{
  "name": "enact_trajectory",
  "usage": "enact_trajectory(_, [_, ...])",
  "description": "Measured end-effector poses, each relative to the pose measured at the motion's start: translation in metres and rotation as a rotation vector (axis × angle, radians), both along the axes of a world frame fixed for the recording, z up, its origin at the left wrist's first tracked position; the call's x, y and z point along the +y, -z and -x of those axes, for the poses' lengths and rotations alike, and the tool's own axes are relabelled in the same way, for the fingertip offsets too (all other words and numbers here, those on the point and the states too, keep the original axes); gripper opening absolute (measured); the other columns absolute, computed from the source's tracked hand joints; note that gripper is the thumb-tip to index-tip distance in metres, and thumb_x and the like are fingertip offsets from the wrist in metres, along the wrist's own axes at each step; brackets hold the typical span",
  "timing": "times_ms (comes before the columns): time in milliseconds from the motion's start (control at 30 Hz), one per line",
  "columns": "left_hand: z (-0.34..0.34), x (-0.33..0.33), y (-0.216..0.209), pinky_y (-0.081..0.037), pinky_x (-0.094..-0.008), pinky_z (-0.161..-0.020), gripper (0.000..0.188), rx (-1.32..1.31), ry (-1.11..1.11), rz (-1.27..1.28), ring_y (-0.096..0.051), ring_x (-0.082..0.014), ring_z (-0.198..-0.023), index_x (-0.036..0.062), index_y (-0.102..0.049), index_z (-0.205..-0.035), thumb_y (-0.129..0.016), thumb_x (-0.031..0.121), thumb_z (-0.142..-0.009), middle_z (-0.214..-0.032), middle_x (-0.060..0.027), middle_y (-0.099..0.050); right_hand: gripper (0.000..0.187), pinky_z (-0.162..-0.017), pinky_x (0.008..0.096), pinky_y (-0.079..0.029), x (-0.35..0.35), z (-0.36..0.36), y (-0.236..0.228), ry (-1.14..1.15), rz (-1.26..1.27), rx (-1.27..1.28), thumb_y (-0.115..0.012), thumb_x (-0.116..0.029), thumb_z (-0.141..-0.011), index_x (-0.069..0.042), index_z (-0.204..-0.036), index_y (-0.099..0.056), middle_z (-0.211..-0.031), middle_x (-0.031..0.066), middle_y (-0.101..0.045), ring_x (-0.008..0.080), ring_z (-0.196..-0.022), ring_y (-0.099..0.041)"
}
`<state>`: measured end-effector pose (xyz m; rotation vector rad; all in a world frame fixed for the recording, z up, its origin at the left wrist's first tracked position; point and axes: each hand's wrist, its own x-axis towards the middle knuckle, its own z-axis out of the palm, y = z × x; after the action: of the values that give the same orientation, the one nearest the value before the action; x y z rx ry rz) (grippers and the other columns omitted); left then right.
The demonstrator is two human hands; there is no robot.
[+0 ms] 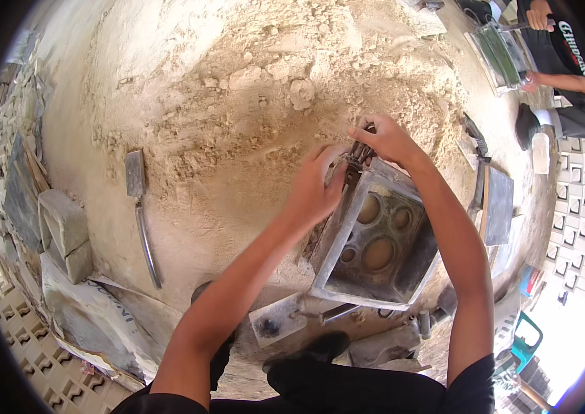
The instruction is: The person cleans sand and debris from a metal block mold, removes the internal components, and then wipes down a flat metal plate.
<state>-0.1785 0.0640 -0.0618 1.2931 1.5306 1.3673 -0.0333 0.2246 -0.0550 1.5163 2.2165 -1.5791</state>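
A grey, dusty metal mould frame lies tilted on the sandy ground in front of me, with several round recesses in its dark inner face. At its far corner is a dark metal clamp-like fitting, partly covered by my fingers. My left hand pinches the near side of this fitting, thumb against the frame's corner. From above and the right, my right hand closes its fingers around the fitting's upper end. My right forearm passes over the frame's right edge.
Loose tan sand is heaped beyond the frame. A paddle-headed tool with a curved metal handle lies at left, near pale blocks. A small board lies near my feet. At upper right a co-worker's hands hold a green-faced mould.
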Motion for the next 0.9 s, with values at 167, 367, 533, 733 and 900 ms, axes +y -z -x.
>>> enact_trajectory(167, [0.022, 0.028, 0.012, -0.051, -0.0357, -0.077, 0.015, 0.218, 0.350, -0.093, -0.065, -0.0234, -0.085, 0.0057, -0.071, -0.101, -0.063, 0.011, -0.089, -0.101, -0.0090, -0.067, 0.039, -0.047, 0.0279, -0.042, 0.001, 0.003, -0.005, -0.061, -0.048, -0.013, -0.069, -0.038, -0.087, 0.000, -0.085, -0.062, -0.063, 0.0067, -0.062, 0.0112, -0.048, -0.053])
enact_trajectory(367, [0.022, 0.026, 0.007, -0.050, -0.0336, -0.075, 0.019, 0.043, 0.307, 0.140, -0.065, -0.0206, -0.086, 0.0043, -0.068, -0.103, -0.057, 0.016, -0.094, -0.099, -0.0086, -0.068, 0.044, -0.048, 0.0296, -0.045, 0.001, 0.008, -0.020, -0.127, -0.098, -0.106, -0.069, -0.042, -0.086, 0.001, -0.083, -0.062, -0.064, 0.0091, -0.063, 0.0131, -0.048, -0.057])
enact_trajectory(533, [0.002, 0.000, 0.019, -0.048, -0.0353, -0.071, 0.024, -0.185, -0.003, 0.235, -0.064, -0.0241, -0.077, -0.0004, -0.066, -0.101, -0.051, 0.018, -0.097, -0.085, -0.0158, -0.067, 0.044, -0.043, 0.0280, -0.042, 0.000, 0.018, -0.028, -0.152, -0.081, -0.122, -0.069, -0.044, -0.087, -0.002, -0.076, -0.059, -0.062, 0.0048, -0.059, 0.0117, -0.046, -0.054])
enact_trajectory(733, [-0.005, 0.005, 0.023, -0.047, -0.0307, -0.071, 0.028, -0.289, 0.006, 0.403, -0.060, -0.0130, -0.077, 0.0011, -0.065, -0.108, -0.052, 0.024, -0.098, -0.083, -0.0079, -0.068, 0.044, -0.046, 0.0275, -0.044, 0.007, 0.020, -0.020, -0.240, -0.127, -0.118, -0.067, -0.045, -0.088, -0.003, -0.082, -0.059, -0.066, 0.0064, -0.061, 0.0112, -0.054, -0.059])
enact_trajectory(900, [0.003, 0.024, 0.023, -0.048, -0.0338, -0.073, 0.037, -0.114, 0.097, 0.473, -0.063, -0.0174, -0.077, 0.0028, -0.068, -0.108, -0.052, 0.034, -0.097, -0.084, -0.0092, -0.069, 0.050, -0.058, 0.0298, -0.049, -0.001, 0.016, -0.029, -0.107, 0.008, -0.099, -0.062, -0.052, -0.090, -0.002, -0.097, -0.058, -0.071, 0.0076, -0.062, 0.0121, -0.061, -0.061])
